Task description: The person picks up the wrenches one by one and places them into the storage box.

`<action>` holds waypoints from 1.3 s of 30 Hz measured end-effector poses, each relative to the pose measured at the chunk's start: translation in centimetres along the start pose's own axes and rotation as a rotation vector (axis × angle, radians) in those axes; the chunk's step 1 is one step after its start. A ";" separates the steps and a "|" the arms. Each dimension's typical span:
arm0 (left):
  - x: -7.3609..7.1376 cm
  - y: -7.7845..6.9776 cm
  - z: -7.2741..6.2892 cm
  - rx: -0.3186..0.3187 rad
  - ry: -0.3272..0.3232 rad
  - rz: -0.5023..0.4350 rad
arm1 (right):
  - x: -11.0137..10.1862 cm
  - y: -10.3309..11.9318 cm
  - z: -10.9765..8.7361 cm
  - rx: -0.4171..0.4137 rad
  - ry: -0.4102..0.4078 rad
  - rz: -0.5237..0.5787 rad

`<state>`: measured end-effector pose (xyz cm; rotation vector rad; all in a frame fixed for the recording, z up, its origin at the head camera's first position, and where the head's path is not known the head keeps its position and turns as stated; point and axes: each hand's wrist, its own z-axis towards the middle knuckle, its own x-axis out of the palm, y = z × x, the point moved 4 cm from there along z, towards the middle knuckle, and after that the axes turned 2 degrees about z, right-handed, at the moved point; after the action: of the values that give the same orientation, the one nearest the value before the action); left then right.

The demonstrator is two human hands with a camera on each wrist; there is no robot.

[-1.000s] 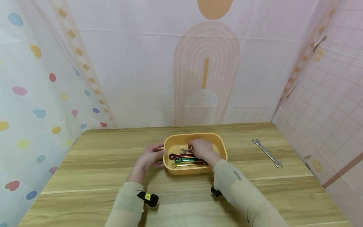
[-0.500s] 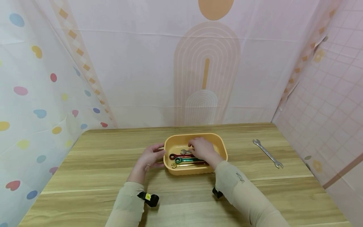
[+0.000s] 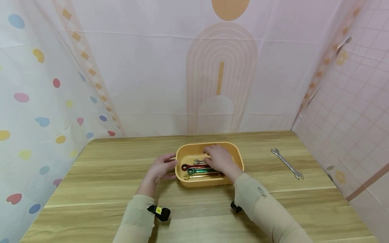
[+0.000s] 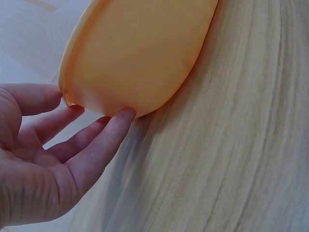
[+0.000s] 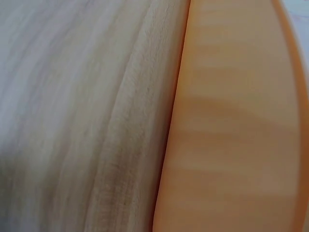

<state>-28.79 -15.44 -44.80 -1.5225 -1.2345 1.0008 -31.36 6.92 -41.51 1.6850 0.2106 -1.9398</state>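
My left hand is at the left end of a yellow-orange plastic bin. In the left wrist view, its thumb meets the rim and its fingertips touch the outer wall, fingers extended. My right hand is inside the bin, thumb and forefinger spread apart over the right part of a small silver wrench. Side by side below that lie a red ratchet wrench, a green ratchet wrench and a gold wrench, their right ends partly hidden. The right wrist view shows the bin's outer wall, not the hand.
A silver double open-end wrench lies slantwise on the wooden table, right of the bin. Patterned cloth curtains stand behind the table and at both sides.
My right hand has shifted slightly up and to the right within the bin, its thumb and forefinger spreading apart. The silver wrench stays put beside the others. My left hand has not moved.
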 end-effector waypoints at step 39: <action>0.2 0.0 0.0 -0.006 -0.008 0.018 | -5.0 -0.8 -3.0 -0.194 -0.362 -0.080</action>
<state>-28.80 -15.24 -44.79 -1.5379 -1.2332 1.0164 -28.84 10.50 -37.55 1.1956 0.3193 -2.1655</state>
